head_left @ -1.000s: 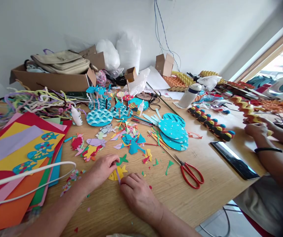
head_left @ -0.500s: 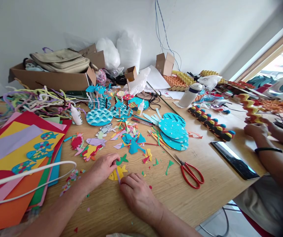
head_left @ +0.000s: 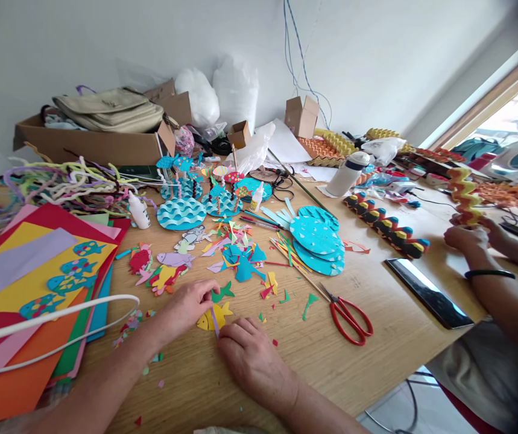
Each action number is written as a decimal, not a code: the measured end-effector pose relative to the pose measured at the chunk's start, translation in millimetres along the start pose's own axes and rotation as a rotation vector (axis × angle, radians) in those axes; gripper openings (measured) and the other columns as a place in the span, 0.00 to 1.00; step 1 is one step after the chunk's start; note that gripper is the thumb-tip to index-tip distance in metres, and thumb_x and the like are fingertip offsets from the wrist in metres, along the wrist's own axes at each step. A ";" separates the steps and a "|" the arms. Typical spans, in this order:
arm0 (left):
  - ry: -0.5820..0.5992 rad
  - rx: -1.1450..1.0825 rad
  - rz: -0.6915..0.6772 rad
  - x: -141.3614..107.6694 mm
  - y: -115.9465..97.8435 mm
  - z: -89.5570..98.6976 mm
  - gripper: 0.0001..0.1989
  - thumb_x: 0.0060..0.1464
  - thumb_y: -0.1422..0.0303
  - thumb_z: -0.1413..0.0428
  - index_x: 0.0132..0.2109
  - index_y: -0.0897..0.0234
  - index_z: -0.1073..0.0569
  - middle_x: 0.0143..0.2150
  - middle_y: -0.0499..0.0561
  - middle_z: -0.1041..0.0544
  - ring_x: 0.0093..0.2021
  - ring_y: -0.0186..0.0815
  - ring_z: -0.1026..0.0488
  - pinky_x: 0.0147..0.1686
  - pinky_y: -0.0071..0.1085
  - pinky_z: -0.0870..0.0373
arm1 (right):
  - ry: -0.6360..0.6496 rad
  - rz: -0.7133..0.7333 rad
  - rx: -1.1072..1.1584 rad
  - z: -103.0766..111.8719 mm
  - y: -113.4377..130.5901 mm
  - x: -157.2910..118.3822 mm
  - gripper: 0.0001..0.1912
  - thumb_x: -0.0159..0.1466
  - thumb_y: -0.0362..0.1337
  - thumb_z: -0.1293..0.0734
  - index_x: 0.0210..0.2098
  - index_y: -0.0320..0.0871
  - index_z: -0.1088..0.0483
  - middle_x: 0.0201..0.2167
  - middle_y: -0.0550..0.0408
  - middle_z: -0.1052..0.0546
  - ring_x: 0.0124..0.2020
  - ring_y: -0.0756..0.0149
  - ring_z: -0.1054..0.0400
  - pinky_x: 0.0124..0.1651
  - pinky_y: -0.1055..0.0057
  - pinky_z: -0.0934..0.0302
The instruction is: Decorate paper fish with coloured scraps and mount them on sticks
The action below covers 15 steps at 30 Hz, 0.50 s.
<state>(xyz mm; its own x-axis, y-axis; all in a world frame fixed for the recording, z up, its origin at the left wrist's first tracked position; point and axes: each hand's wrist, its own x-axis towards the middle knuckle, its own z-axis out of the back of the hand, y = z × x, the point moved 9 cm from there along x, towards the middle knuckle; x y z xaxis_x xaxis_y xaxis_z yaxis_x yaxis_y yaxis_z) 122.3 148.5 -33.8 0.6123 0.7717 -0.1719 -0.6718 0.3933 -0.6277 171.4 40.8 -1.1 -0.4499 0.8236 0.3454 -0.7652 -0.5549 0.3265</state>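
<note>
A yellow paper fish [head_left: 205, 321] lies on the wooden table [head_left: 313, 374], with a thin purple paper strip [head_left: 214, 320] across its body. The fingers of my left hand [head_left: 196, 299] are pinched at the strip's upper end. At its lower end rests my right hand [head_left: 252, 355], fingers curled and pressed together, their tips partly hidden. Just above the yellow fish is a green paper fish tail [head_left: 225, 292]. Red-handled scissors [head_left: 349, 319] lie to the right of my hands, slightly open.
Coloured sheets [head_left: 28, 283] and a white cable [head_left: 73, 306] lie left. Paper scraps [head_left: 243, 256], blue discs [head_left: 317, 238] and glue bottles [head_left: 138, 211] stand beyond my hands. A phone [head_left: 426, 295] is right, near another person's hands [head_left: 469, 238] holding a yellow-orange wavy piece [head_left: 464, 196].
My hands hold almost the same pose, with the yellow fish and strip shifted very slightly left. The other person's wavy piece has tilted and moved a little.
</note>
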 end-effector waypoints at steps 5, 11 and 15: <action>0.013 -0.015 -0.013 -2.1 -3.6 4.1 0.11 0.43 0.76 0.52 0.35 0.62 0.30 0.22 0.41 0.36 0.25 0.30 0.38 0.24 0.24 0.45 | -0.008 0.009 0.004 1.1 3.7 1.3 0.09 0.63 0.29 0.44 0.30 0.40 0.34 0.30 0.55 0.30 0.31 0.68 0.42 0.35 0.71 0.46; 0.017 0.007 -0.009 -4.0 2.0 3.0 0.14 0.42 0.77 0.52 0.37 0.62 0.30 0.22 0.41 0.36 0.24 0.30 0.39 0.25 0.24 0.45 | 0.005 0.021 -0.005 -3.5 5.3 2.7 0.11 0.64 0.30 0.45 0.29 0.40 0.34 0.29 0.55 0.30 0.31 0.68 0.41 0.34 0.70 0.46; 0.021 0.021 -0.006 -3.3 6.4 -0.1 0.14 0.42 0.77 0.52 0.38 0.62 0.30 0.22 0.41 0.36 0.24 0.30 0.39 0.25 0.24 0.45 | 0.021 0.021 -0.010 -7.2 6.1 1.9 0.10 0.64 0.30 0.44 0.29 0.40 0.35 0.29 0.55 0.30 0.31 0.68 0.41 0.34 0.70 0.45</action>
<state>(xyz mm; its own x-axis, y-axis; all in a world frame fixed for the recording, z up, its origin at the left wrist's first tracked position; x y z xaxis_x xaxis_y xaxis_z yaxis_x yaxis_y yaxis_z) 116.0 148.4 -37.3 0.6248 0.7587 -0.1847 -0.6768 0.4082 -0.6127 162.5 39.8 -4.8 -0.4753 0.8142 0.3335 -0.7601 -0.5709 0.3103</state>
